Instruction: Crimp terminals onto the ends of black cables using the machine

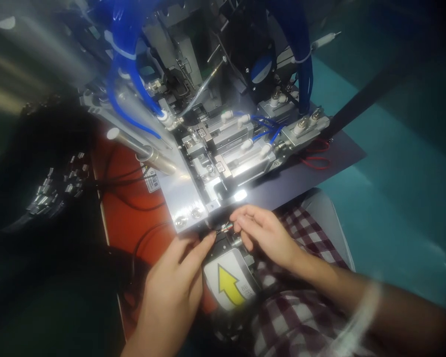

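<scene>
Just in front of the machine's metal block, my left hand (182,272) is closed, with thumb and fingertips pinched at the end of a thin cable. Most of that cable is hidden by the hand. Short coloured wires (227,227), with red and green among them, stick out between my two hands. My right hand (262,230) pinches the free side of these wires between thumb and index finger, the other fingers curled. A small black fixture (225,244) lies right under the wires. Below it sits a white plate with a yellow arrow (228,285).
Pneumatic cylinders (245,166) with blue air hoses (132,79) stand beyond my hands. A metal post (156,158) rises at the left. Black cables cross the orange tabletop (122,223). Shiny metal connectors (46,193) lie bunched at far left. Checkered cloth (293,317) covers my lap.
</scene>
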`<state>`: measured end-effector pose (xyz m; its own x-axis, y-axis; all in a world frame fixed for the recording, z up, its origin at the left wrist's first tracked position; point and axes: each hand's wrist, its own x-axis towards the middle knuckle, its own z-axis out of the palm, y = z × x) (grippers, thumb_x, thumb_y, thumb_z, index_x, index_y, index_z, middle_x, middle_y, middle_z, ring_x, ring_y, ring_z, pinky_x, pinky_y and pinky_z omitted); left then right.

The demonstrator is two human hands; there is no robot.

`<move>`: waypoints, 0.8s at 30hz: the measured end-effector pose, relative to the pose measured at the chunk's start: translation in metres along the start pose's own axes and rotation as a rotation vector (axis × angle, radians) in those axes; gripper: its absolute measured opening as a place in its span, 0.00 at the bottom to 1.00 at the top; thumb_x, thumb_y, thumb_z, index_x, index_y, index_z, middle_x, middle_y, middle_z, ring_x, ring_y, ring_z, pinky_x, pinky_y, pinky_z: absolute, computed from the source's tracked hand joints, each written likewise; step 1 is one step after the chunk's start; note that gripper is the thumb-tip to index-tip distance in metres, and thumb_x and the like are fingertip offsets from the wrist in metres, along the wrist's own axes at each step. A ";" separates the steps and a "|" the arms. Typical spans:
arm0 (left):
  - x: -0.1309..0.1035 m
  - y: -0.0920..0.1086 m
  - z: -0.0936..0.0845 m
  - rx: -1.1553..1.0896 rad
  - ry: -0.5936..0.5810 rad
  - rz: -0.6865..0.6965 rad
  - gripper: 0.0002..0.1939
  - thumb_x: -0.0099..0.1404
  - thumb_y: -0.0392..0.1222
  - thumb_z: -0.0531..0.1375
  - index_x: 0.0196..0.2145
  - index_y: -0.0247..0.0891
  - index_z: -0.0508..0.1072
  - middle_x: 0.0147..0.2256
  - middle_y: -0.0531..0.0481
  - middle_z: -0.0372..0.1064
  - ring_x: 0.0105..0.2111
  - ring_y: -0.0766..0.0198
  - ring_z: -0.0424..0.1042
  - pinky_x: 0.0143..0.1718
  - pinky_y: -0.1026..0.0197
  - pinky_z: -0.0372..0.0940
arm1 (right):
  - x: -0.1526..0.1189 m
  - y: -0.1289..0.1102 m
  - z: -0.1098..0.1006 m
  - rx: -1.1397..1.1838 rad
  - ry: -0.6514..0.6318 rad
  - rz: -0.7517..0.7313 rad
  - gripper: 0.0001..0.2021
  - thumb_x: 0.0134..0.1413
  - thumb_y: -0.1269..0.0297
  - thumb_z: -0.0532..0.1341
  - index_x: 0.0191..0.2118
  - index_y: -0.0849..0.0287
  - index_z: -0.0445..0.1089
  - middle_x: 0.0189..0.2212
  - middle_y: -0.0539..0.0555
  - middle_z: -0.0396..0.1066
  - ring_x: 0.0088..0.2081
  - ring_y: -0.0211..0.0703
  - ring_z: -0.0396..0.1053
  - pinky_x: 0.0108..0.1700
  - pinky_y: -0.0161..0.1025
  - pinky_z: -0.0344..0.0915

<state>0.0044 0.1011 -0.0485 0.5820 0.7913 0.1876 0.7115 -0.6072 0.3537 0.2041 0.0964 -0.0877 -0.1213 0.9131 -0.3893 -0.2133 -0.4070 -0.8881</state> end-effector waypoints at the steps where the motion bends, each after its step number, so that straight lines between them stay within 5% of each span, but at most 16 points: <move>1: 0.001 0.000 0.000 0.002 0.001 0.005 0.19 0.66 0.27 0.52 0.50 0.41 0.71 0.40 0.48 0.69 0.38 0.66 0.73 0.37 0.68 0.68 | 0.000 -0.002 0.001 -0.015 0.007 -0.001 0.09 0.60 0.61 0.55 0.32 0.59 0.66 0.18 0.42 0.61 0.18 0.31 0.60 0.28 0.34 0.62; 7: 0.002 0.003 -0.001 0.002 0.045 -0.069 0.11 0.66 0.27 0.54 0.42 0.37 0.72 0.36 0.50 0.74 0.36 0.68 0.73 0.40 0.68 0.67 | 0.001 -0.005 0.009 -0.041 0.065 0.039 0.09 0.55 0.60 0.61 0.29 0.59 0.66 0.18 0.43 0.61 0.19 0.32 0.60 0.22 0.31 0.59; 18: -0.001 -0.001 0.003 -0.076 0.082 -0.013 0.13 0.64 0.24 0.54 0.43 0.34 0.73 0.41 0.47 0.73 0.42 0.66 0.73 0.47 0.67 0.66 | -0.001 0.001 0.009 -0.244 0.056 -0.110 0.07 0.62 0.63 0.56 0.31 0.57 0.62 0.18 0.45 0.66 0.22 0.36 0.67 0.28 0.33 0.62; 24: 0.001 0.000 -0.002 0.073 -0.019 -0.002 0.16 0.67 0.27 0.49 0.44 0.36 0.73 0.38 0.46 0.70 0.36 0.64 0.73 0.34 0.66 0.69 | 0.001 -0.010 0.009 -0.210 0.039 0.069 0.08 0.61 0.64 0.56 0.31 0.59 0.64 0.18 0.45 0.65 0.23 0.36 0.68 0.30 0.34 0.62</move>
<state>0.0036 0.1022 -0.0462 0.5874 0.7914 0.1692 0.7391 -0.6098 0.2863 0.1972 0.1012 -0.0765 -0.0899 0.8852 -0.4565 0.0010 -0.4583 -0.8888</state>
